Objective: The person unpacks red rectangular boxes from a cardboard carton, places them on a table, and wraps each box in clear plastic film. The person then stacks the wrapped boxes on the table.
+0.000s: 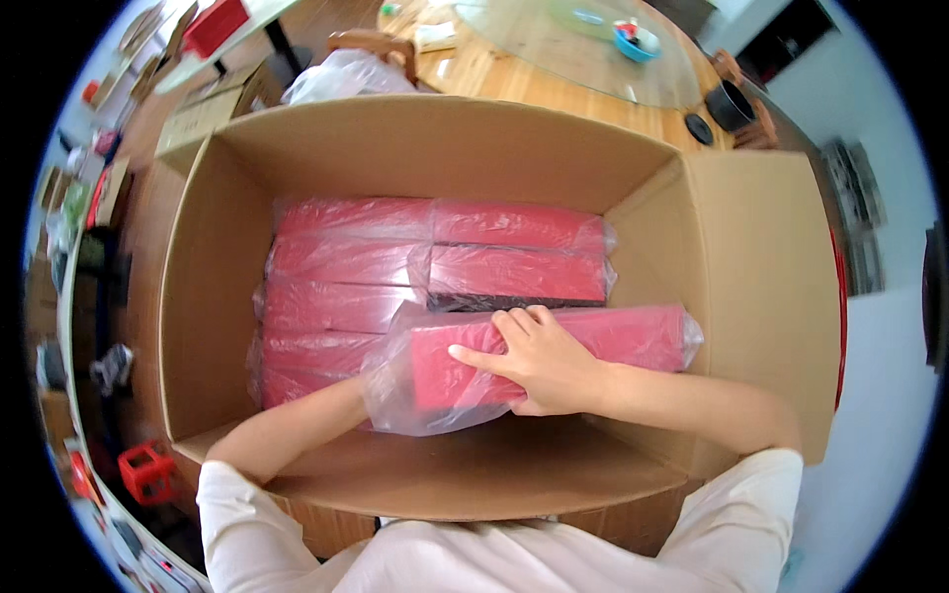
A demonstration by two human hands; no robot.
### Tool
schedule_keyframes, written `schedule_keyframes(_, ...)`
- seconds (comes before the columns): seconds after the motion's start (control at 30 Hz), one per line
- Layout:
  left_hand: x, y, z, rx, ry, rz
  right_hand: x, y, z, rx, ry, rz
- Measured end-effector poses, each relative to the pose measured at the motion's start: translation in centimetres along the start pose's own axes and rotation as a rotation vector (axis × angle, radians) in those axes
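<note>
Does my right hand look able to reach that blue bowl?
Probably not: the right hand is on a wrapped red box, and the carton's far wall stands between it and the blue bowl.

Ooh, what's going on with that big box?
A person in a pale short-sleeved top is reaching into a big, open brown cardboard box. Their right hand lies across a long red package in see-through plastic. Their left hand is hidden behind loose, cloudy plastic at the package's left end. More long red wrapped packages lie in two columns inside.
</note>
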State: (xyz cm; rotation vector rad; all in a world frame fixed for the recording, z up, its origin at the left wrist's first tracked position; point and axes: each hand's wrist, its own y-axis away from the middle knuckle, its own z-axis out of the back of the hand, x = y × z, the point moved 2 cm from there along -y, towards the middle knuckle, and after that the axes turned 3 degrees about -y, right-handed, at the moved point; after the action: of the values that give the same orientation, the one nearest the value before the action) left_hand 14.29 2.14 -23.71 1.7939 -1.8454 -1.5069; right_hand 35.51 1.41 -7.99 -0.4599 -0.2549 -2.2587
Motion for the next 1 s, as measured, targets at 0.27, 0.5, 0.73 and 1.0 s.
schedule_keyframes(0.27, -2.0, -4.5, 0.1, -0.012, 0.085, -0.094, -2.8, -2.1, -2.4, 0.028, 0.068, -0.091)
schedule_keyframes(0.5, -2.0, -5.5, 0.6, -0.014, 0.153, -0.108, -5.3, -3.0, -6.4, 0.129, 0.063, -0.064)
schedule_keyframes(0.73, -1.3, -3.7, 3.5, -0.159, 0.14, 0.131, -10.7, -3.7, -15.3, 0.124, 0.043, -0.205)
schedule_keyframes(1.0, 1.8, -4.8, 3.0, -0.237, -0.116, 0.12, -8.8, -0.6, -21.4, -0.175, 0.038, -0.273)
